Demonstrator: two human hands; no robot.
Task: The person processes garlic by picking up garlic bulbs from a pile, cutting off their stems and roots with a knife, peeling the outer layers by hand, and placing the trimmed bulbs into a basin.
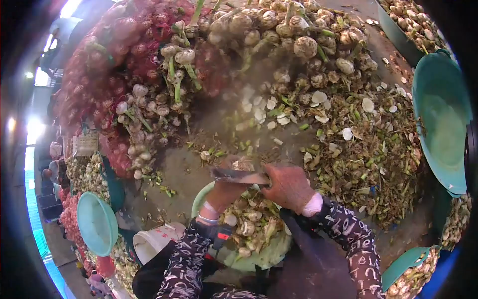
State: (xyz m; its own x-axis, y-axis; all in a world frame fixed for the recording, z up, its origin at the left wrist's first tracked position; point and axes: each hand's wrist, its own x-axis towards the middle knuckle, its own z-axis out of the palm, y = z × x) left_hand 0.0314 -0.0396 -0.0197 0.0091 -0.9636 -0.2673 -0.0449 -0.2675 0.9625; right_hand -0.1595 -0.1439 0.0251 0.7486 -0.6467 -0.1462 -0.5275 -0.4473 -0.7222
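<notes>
My right hand (290,188), in a brownish-orange work glove, is closed around a knife (239,176). Its blade points left and crosses over my left hand (223,195). That hand, gloved too, is closed with a garlic bulb (243,164) at its fingertips; the blade partly covers the fingers, and whether it touches the bulb is unclear. Below both hands, a pale green basin (198,198) between my legs holds garlic bulbs (247,227) with short stems.
A large garlic heap (303,47) lies ahead, beside red mesh sacks (117,55) of garlic. Cut stems and peelings (368,169) cover the ground at right. Green basins (443,119) stand at right, another basin (97,224) and a white bucket (155,242) at left.
</notes>
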